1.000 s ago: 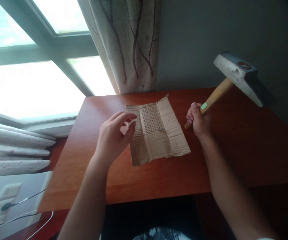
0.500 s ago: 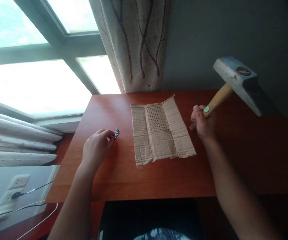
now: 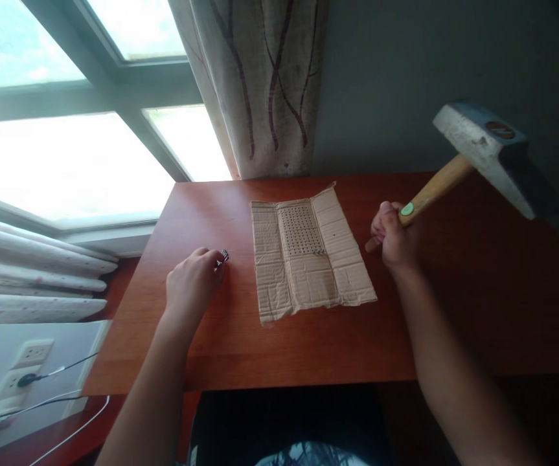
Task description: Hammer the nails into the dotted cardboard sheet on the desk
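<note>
A flattened piece of cardboard (image 3: 308,255) lies on the red-brown wooden table (image 3: 269,336); its middle panel is covered with rows of small holes, and a few nails stand at the lower right of that grid. My left hand (image 3: 192,281) rests on the table left of the cardboard, fingers closed on a small bunch of nails (image 3: 223,257). My right hand (image 3: 394,236) is right of the cardboard, gripping the wooden handle of a hammer (image 3: 488,152), whose grey metal head is raised up and to the right.
A patterned curtain (image 3: 260,84) hangs at the table's back edge beside a bright window (image 3: 65,162). Wall sockets with a plugged cable (image 3: 21,378) sit at lower left. A grey wall (image 3: 405,77) stands behind the table.
My left hand has moved from over the cardboard's left edge down to the table on the left, and now holds a bunch of nails. The hammer stays raised.
</note>
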`<state>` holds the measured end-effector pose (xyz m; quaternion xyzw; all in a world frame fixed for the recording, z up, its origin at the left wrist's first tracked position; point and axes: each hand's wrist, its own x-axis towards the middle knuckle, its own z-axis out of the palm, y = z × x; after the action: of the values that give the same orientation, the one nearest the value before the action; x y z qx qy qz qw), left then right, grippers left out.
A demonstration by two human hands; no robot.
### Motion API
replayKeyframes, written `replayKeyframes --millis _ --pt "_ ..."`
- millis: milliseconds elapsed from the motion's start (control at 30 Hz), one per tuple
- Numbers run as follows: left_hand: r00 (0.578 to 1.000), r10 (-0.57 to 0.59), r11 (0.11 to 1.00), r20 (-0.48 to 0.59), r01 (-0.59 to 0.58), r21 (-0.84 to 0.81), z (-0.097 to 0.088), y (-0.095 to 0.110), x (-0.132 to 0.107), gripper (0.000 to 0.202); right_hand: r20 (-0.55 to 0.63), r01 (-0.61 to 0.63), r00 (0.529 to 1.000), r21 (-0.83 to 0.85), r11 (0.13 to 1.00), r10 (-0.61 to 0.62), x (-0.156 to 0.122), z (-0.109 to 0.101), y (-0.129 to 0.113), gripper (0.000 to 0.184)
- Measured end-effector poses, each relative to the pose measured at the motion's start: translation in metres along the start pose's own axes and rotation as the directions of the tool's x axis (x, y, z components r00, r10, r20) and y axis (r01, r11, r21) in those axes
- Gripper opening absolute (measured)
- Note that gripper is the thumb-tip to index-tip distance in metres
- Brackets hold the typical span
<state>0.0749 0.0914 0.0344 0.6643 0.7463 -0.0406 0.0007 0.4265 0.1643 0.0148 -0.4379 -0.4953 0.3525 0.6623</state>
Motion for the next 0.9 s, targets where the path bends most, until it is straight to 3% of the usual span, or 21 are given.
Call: replayKeyframes --millis 700,833,900 --pt "1.000 0.000 1.000 0.023 -0.001 0.011 0.0007 0.0021 0.0006 0.035 -0.019 -0.013 1.000 0.015 1.000 0.014 0.0012 -0.0007 -0.0017 0.055" --pt "0.999 0.013 0.999 0.053 -0.011 -0.039 0.0016 0.0049 0.0007 0.030 -0.022 -0.013 1.000 0.004 1.000 0.013 0.0014 -0.0014 0.0001 0.055" --pt "1.000 0.026 0.994 0.016 -0.024 -0.106 0.0019 0.0047 -0.0002 0.024 -0.028 -0.009 1.000 0.002 1.000 0.009 0.0015 -0.0018 0.0014 0.056"
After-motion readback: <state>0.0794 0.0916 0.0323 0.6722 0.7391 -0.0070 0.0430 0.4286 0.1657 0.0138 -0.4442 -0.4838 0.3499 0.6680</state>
